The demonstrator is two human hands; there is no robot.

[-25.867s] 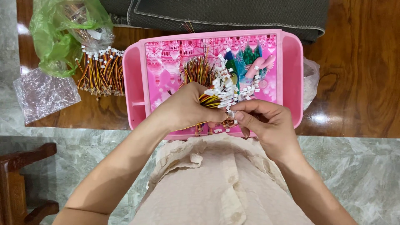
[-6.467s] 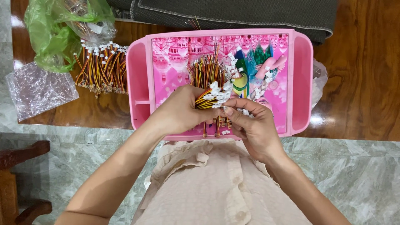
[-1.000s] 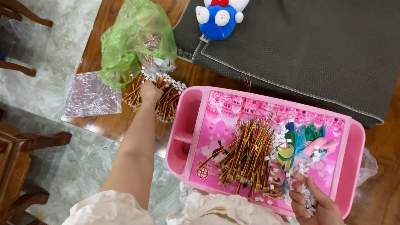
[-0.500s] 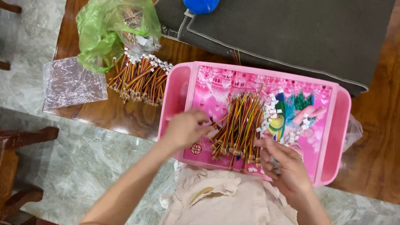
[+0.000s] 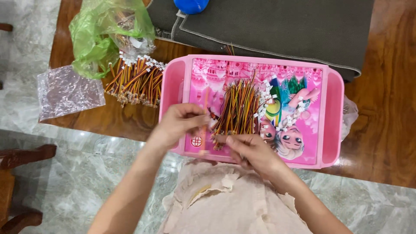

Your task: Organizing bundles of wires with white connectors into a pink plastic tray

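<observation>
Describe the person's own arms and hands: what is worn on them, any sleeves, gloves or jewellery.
Both arms are bare from where they enter the picture down to the fingers; no sleeve reaches the forearms. The left hand and the right hand wear no gloves, and no ring, watch or bracelet shows, though the left hand is blurred. The only clothing visible is a cream, crinkled garment with a ruffled edge over the body.

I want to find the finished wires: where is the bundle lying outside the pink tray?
In the head view, the wire bundle lies on the wooden table, left of the pink tray, below the green bag.
</observation>
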